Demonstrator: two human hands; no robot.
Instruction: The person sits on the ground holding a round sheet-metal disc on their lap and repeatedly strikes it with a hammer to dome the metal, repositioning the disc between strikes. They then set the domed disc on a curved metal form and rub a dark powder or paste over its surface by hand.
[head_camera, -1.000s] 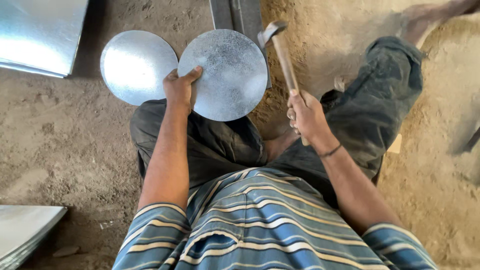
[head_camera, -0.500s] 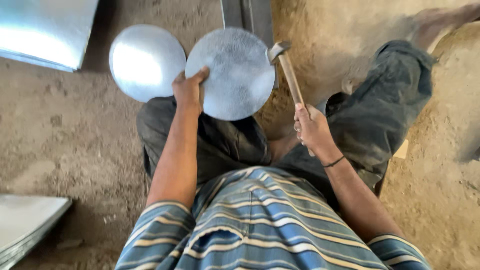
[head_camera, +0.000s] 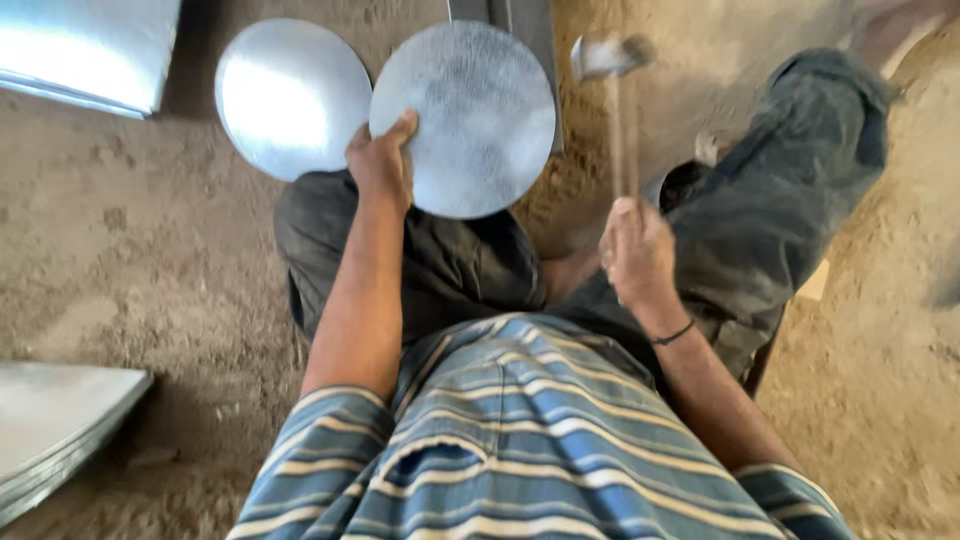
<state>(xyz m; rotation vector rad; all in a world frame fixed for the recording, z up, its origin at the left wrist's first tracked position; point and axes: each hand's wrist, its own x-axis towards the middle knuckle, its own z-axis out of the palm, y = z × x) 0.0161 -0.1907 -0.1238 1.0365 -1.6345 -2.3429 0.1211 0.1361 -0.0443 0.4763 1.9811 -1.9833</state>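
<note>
The left hand (head_camera: 382, 160) grips the lower-left edge of a round metal disc (head_camera: 465, 115), fingers clamped on the rim with the thumb lying over the face, and holds it flat on the end of a dark metal bar (head_camera: 520, 25) that shows just past the disc's far edge. The right hand (head_camera: 636, 250) is wrapped tight around the wooden handle of a hammer (head_camera: 612, 60), fingers closed on it; the hammer head is blurred and stands raised just beside the disc's right edge, not touching it. As for progress, the disc's face is dull and stippled all over with small marks — by the look of it most of the surface has been beaten — though the picture is too soft to tell whether the band by the rim is as closely worked as the middle. A second disc (head_camera: 292, 95) lies on the dirt floor (head_camera: 120, 250) just to the left, its edge touching or slipping under the held one; it is smooth and bright, so it seems unworked. Flat metal sheets rest at the upper left (head_camera: 85, 45) and a stack of them at the lower left (head_camera: 55, 430), well apart from the hands. The person sits on the floor in a striped shirt (head_camera: 520, 430) — knees spread either side of the work.
</note>
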